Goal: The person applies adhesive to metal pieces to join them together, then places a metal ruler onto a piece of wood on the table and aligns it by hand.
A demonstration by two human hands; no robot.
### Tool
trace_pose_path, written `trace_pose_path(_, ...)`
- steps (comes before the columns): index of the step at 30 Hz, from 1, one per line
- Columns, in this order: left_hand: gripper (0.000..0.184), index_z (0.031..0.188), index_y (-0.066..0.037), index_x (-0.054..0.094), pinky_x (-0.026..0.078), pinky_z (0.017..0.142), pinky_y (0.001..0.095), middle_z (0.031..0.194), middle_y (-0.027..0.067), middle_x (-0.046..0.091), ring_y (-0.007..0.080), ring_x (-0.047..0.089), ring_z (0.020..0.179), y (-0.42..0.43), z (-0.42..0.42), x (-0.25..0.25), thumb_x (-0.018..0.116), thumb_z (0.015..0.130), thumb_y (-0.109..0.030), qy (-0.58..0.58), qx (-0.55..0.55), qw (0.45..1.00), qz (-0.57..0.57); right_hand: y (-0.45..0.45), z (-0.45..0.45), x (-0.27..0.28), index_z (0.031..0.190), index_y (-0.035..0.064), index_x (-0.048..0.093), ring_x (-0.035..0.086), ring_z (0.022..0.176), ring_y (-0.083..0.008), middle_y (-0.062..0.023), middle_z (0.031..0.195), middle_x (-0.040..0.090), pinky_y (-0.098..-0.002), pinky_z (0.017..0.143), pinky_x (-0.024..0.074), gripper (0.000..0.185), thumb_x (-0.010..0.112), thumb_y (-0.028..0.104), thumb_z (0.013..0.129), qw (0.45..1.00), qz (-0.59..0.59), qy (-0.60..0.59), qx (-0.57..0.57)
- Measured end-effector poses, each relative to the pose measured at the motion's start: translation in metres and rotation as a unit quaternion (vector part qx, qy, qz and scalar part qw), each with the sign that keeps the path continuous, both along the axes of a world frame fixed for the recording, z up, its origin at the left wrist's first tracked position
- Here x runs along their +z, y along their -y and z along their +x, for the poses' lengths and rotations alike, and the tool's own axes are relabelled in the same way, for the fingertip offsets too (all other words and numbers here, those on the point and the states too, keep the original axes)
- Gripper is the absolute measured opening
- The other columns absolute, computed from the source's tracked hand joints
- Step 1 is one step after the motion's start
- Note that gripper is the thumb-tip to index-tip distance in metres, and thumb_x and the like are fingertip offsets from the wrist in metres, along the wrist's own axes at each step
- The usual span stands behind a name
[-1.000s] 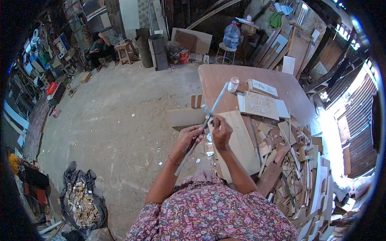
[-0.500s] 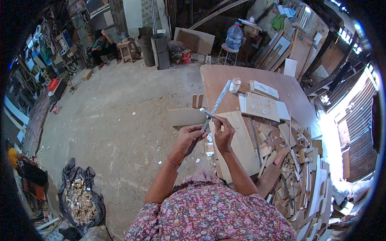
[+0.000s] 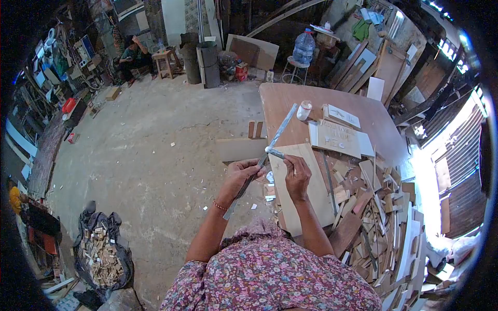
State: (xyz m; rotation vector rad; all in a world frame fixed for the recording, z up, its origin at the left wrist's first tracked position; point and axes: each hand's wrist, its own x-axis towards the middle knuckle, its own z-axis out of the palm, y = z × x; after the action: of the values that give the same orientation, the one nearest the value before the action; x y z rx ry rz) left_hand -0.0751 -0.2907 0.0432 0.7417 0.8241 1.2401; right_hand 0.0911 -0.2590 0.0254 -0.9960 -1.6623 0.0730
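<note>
Here's the left hand (image 3: 241, 179), fingers closed around the long, thin, grey-and-white flat strip (image 3: 284, 126), which slants up and away over the brown wooden tabletop (image 3: 358, 106). And the right hand (image 3: 297, 178), fingers pinched on a short grey stick with a white tip (image 3: 277, 153), that tip right at the strip's middle! Underneath, a pale, flat wooden board (image 3: 306, 194). Just beside the strip's far end, a white jar (image 3: 304, 111); right of that, a light wooden panel with raised lettering (image 3: 334, 139). Nearer, a jumbled heap of wood offcuts (image 3: 371, 223).
</note>
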Motion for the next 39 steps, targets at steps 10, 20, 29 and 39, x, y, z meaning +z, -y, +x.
trace_pose_path(10, 0.018, 0.091, 0.009, 0.053, 0.049, 0.063, 0.0189, 0.080, 0.0101, 0.057, 0.0137, 0.058, 0.066, 0.000, 0.005, 0.005, 0.053, 0.077, -0.004, -0.009, 0.014, 0.999, -0.039, -0.001, 0.001, -0.009, 0.081, 0.0029, 0.056, 0.055, 0.070, -0.0242, -0.0095, 0.076, 0.058, -0.0322, 0.061, 0.0442, 0.011, 0.057, 0.000, 0.071, 1.000, 0.013, 0.001, 0.005)
trace_pose_path(20, 0.023, 0.091, 0.005, 0.054, 0.046, 0.059, 0.0154, 0.076, 0.0045, 0.057, 0.0081, 0.055, 0.061, 0.001, 0.005, 0.006, 0.057, 0.075, -0.011, -0.024, -0.008, 1.000, -0.015, -0.039, 0.018, 0.000, 0.081, 0.0046, 0.056, 0.054, 0.074, -0.0257, -0.0080, 0.079, 0.058, -0.0350, 0.069, 0.0408, 0.008, 0.055, 0.006, 0.074, 0.991, 0.041, 0.040, -0.123)
trace_pose_path(29, 0.019, 0.092, 0.008, 0.054, 0.048, 0.057, 0.0172, 0.074, 0.0064, 0.057, 0.0103, 0.056, 0.062, -0.001, 0.003, 0.005, 0.054, 0.077, -0.004, -0.009, -0.012, 1.000, -0.013, -0.024, 0.007, -0.005, 0.080, 0.0043, 0.057, 0.053, 0.075, -0.0251, -0.0077, 0.078, 0.058, -0.0345, 0.067, 0.0417, 0.007, 0.055, 0.005, 0.073, 0.996, 0.010, 0.037, -0.087)
trace_pose_path(39, 0.021, 0.094, 0.005, 0.052, 0.046, 0.055, 0.0138, 0.078, 0.0048, 0.056, 0.0085, 0.055, 0.064, -0.009, -0.001, -0.008, 0.055, 0.077, -0.007, 0.029, 0.012, 0.998, -0.057, -0.002, -0.004, 0.001, 0.081, 0.0053, 0.056, 0.054, 0.070, -0.0246, -0.0069, 0.074, 0.059, -0.0335, 0.063, 0.0426, 0.006, 0.054, 0.005, 0.075, 0.997, -0.040, -0.049, -0.032)
